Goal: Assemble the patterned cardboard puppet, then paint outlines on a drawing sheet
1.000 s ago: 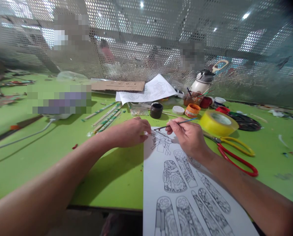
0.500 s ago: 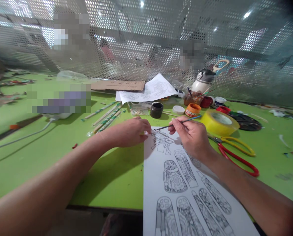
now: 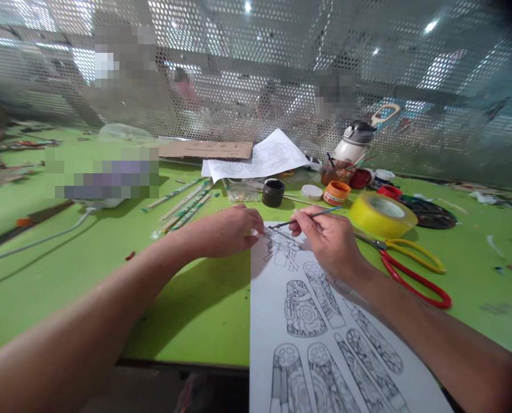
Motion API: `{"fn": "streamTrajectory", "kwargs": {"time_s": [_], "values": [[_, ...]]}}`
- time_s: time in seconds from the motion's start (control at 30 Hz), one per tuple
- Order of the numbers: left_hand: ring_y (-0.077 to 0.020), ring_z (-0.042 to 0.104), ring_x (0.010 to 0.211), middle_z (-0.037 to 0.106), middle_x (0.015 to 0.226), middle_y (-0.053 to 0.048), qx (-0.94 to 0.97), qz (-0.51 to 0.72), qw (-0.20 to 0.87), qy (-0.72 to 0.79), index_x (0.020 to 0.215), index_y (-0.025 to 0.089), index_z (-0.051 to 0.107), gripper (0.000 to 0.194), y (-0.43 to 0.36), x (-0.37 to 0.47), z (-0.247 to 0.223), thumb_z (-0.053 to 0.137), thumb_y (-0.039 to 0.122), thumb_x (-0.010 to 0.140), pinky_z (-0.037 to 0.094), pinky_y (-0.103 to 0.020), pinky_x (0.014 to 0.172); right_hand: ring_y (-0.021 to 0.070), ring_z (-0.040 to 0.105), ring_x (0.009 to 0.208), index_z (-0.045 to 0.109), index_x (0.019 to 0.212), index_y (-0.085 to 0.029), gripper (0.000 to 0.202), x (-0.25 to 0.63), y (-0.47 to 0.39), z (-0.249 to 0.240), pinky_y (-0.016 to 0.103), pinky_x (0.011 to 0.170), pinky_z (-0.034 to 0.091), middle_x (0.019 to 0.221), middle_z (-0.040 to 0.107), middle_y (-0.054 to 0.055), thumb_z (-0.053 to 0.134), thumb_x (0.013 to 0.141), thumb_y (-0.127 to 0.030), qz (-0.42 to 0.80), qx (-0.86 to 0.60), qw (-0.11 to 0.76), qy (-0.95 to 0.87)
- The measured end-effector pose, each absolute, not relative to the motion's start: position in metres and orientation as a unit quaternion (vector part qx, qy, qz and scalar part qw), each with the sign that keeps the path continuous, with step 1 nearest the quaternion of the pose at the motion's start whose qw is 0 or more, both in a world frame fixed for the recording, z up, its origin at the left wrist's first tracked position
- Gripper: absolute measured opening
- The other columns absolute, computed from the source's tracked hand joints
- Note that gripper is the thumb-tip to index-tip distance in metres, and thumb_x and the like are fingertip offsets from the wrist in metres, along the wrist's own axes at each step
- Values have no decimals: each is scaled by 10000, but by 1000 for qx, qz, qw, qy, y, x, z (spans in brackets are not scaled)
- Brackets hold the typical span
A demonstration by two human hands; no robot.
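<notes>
My right hand [image 3: 327,235] is closed around a thin paintbrush [image 3: 328,211] with a blue handle end. The brush's dark tip reaches left, close to my left fingertips, over the top of a white printed sheet [image 3: 273,310]. Black outline drawings of patterned shapes cover that sheet, and its near end hangs past the table edge. At the sheet's upper left corner, my left hand [image 3: 234,230] has its fingers pinched together. What lies between them is too small to make out. Behind the hands stands an uncapped jar of black paint [image 3: 273,194].
Scissors [image 3: 414,269] and a yellow tape roll [image 3: 382,215] lie right of my right hand. Beyond are an orange paint jar [image 3: 336,194], a white bottle [image 3: 352,146] and a dark palette [image 3: 430,212]. Wrapped sticks [image 3: 187,203] and a white cable [image 3: 53,238] lie left.
My right hand has shifted slightly left with the paintbrush. My left hand stays almost still at the sheet's corner.
</notes>
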State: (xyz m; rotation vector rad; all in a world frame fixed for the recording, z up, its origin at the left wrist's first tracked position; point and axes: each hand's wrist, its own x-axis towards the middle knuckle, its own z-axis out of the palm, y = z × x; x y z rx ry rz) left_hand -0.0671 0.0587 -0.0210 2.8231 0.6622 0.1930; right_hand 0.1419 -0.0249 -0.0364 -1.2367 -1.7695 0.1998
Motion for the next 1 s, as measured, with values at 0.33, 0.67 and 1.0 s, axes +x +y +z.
{"fn": "streamTrajectory", "kwargs": {"time_s": [0.33,0.67,1.0], "values": [[-170,565,1004,641,1134,-79,966,73,118,220,1026,147,670,253,58,-68,-20,474,207,879,408,-299,947,120,623,599,619,809,-166,242,144,-28,-33,270,615,500,692,660,21,479,938,-315,88,-515,476,-708],[-172,584,1002,641,1139,-73,967,71,111,217,1018,174,670,250,61,-67,-24,486,227,857,418,-303,939,129,628,644,625,812,-165,241,141,-25,-34,279,643,496,707,662,27,467,940,-295,78,-507,467,-720],[-178,572,996,639,1127,-86,966,72,118,217,1024,136,670,261,57,-67,-20,470,186,864,417,-308,946,129,620,614,623,788,-176,259,145,-28,-33,276,603,498,688,659,26,475,937,-328,81,-520,464,-713]]}}
